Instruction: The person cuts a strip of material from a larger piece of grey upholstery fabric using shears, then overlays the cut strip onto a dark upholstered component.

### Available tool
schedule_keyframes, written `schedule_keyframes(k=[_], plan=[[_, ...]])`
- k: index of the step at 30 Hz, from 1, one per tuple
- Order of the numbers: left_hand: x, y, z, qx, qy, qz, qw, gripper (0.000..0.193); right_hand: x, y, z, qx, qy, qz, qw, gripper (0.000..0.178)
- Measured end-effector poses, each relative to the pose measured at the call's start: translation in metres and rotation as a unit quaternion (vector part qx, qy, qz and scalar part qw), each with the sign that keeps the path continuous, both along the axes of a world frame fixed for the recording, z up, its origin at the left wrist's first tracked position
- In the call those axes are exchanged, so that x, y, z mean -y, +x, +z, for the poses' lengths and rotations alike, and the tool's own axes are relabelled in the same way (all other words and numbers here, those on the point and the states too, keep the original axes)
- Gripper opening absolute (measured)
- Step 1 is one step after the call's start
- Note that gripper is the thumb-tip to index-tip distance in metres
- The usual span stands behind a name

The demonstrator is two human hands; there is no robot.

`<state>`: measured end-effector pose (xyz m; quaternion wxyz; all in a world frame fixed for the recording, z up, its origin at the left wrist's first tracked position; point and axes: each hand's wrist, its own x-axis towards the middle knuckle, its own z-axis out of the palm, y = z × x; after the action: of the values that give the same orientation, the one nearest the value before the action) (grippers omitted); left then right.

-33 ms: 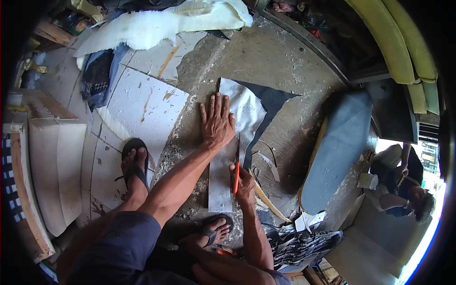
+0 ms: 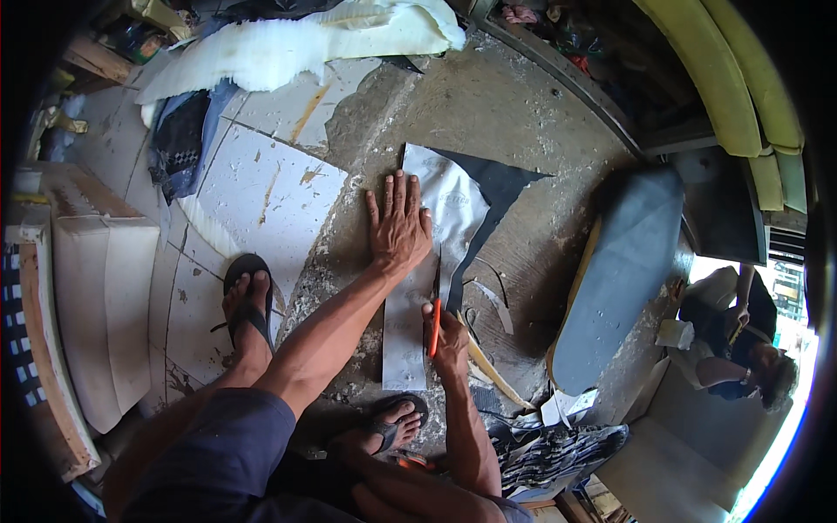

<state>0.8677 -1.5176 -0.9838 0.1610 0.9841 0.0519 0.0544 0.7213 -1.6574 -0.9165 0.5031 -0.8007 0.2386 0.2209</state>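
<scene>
A silver-grey sheet of material [image 2: 406,340], dark on its other side, lies on the floor in front of me. My left hand [image 2: 400,228] presses flat on its left edge with fingers stretched out. Closed around orange-handled scissors [image 2: 435,327] is my right hand [image 2: 451,342], at the lower right of the sheet. The blades point away from me, along a cut between the straight left strip and the curved right part. A dark flap [image 2: 506,185] of the material spreads to the right of the silver face.
To the right lies a long dark padded cushion [image 2: 621,279]. Thin offcuts [image 2: 495,305] are scattered beside the sheet. White foam [image 2: 305,48] lies at the far left, and a pale upholstered piece [image 2: 103,296] stands at left. Another person [image 2: 728,327] sits at far right.
</scene>
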Motion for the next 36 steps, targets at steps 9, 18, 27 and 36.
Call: schedule_keyframes(k=[9,18,27,36], plan=[[-0.001,0.000,0.002,-0.013,0.005,0.009,1.000,0.069,0.003,0.019,0.000,-0.063,-0.004,0.015,0.998,0.068],[-0.003,0.001,0.004,-0.023,0.005,0.018,1.000,0.069,0.000,0.026,-0.005,-0.047,-0.016,0.021,0.999,0.059],[0.000,0.005,0.012,-0.023,0.013,-0.008,1.000,0.068,0.005,0.043,-0.016,-0.035,-0.061,0.056,0.996,0.062],[-0.006,0.003,-0.001,0.025,-0.017,-0.052,0.998,0.065,0.003,0.066,-0.006,-0.031,0.032,0.037,0.998,0.057]])
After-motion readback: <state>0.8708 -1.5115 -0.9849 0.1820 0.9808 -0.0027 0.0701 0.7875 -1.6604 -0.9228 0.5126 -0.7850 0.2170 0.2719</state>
